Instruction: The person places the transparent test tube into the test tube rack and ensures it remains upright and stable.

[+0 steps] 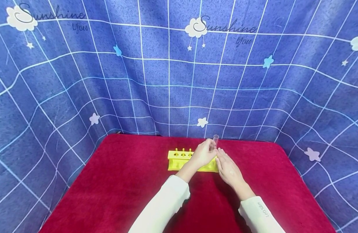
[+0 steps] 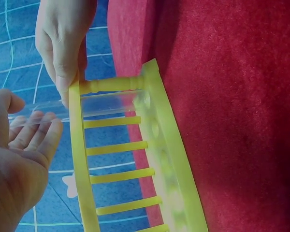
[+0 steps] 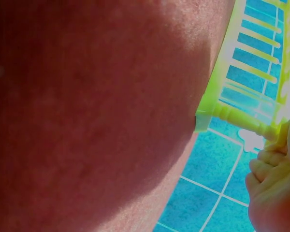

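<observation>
A yellow test tube rack (image 1: 182, 158) stands on the red cloth, with holes in its top plate and a row of pegs behind. At its right end rises a clear test tube (image 1: 216, 138), its lower part inside the rack in the left wrist view. My left hand (image 1: 202, 156) reaches across the rack and holds the tube's upper part between thumb and fingers. The right hand (image 1: 229, 171) grips the rack's right end, thumb in front and fingers along the top. In the right wrist view that hand's curled fingers (image 3: 263, 166) meet the rack's corner.
Red cloth (image 1: 123, 181) covers the table around the rack. Behind and on both sides hangs a blue curtain (image 1: 155, 94) with white grid lines, stars and clouds. White sleeves (image 1: 164, 204) cover both forearms.
</observation>
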The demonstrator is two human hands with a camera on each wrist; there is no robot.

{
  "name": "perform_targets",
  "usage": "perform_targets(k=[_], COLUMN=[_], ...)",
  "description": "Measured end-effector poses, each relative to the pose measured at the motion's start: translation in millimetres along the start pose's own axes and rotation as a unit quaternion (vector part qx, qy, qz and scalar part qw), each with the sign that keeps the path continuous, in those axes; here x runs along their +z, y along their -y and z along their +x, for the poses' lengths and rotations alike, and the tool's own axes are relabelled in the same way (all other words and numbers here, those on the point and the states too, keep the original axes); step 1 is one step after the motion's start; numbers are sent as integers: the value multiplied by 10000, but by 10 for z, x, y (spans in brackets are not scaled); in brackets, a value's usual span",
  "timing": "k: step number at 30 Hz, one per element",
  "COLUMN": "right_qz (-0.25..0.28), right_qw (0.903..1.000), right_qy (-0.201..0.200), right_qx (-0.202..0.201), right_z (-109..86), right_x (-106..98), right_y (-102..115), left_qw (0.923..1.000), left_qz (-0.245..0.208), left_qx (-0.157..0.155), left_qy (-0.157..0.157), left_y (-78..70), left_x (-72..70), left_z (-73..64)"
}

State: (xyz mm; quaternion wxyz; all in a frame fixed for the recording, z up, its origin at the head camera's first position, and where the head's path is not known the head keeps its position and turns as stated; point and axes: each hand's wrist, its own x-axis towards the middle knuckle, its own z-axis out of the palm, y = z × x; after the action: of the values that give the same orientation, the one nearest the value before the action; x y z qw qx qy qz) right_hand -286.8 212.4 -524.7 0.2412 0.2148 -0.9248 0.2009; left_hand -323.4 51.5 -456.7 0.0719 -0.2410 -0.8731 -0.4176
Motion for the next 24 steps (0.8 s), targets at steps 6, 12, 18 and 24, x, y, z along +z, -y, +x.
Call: perform_targets(k=[6,12,18,24], right_qz=[49,46,27,74], right_qw=[9999,9999,9998,9996], right_qy=[49,96,111,136], right_qx=[73,104,139,215], right_z=[2,-4,-4,-8], right_x=[-2,5,6,8], right_y=[3,5,6,2], left_qw=[10000,10000,10000,10000], left_qz=[32,89,28,13], left_qx=[-17,15,33,41], left_qy=[10,35,52,69], left_y=[-2,6,5,8], left_x=[-1,2,-2,-3], left_z=[-2,0,2,-5])
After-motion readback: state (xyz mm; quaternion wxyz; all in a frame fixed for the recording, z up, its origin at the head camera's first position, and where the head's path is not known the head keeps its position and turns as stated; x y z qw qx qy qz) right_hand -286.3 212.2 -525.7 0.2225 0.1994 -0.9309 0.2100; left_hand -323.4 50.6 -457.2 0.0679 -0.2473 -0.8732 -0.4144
